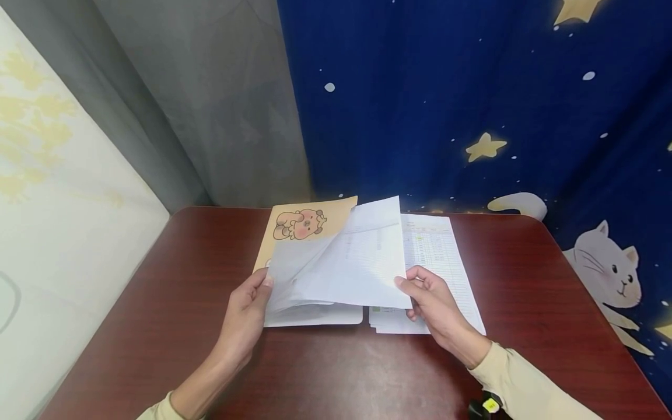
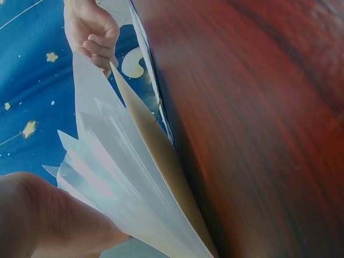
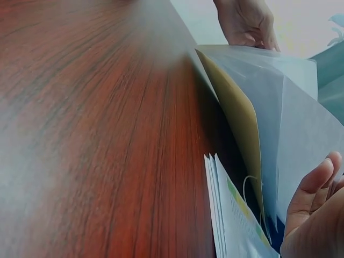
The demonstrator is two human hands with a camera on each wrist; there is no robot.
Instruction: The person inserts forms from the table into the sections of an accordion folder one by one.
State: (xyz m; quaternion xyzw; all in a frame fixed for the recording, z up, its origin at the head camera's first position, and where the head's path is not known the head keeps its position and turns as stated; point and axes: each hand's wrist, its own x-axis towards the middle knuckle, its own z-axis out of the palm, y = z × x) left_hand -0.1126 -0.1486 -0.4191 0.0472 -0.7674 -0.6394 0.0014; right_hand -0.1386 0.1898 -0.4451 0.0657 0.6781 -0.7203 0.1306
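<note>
My L hand [image 1: 247,309] pinches the clear sleeves [image 1: 287,277] at their L edge; my R fingers [image 1: 424,274] pinch a white sheet [image 1: 362,256] nr its lower R corner, thumb on top. Sheet's over the bear folder's [image 1: 301,224] R part, w/ printed pages [image 1: 441,262] beside it on the tabletop [image 1: 341,373].

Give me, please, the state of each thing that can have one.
Folder: open, on the table.
Sleeves: held up, fanned apart.
Sheet: held up, pinched at its right edge.
Papers: lying on the table, edges uneven.
Left hand: pinching the sleeves.
Right hand: pinching the sheet.
Blue curtain: hanging.
</note>
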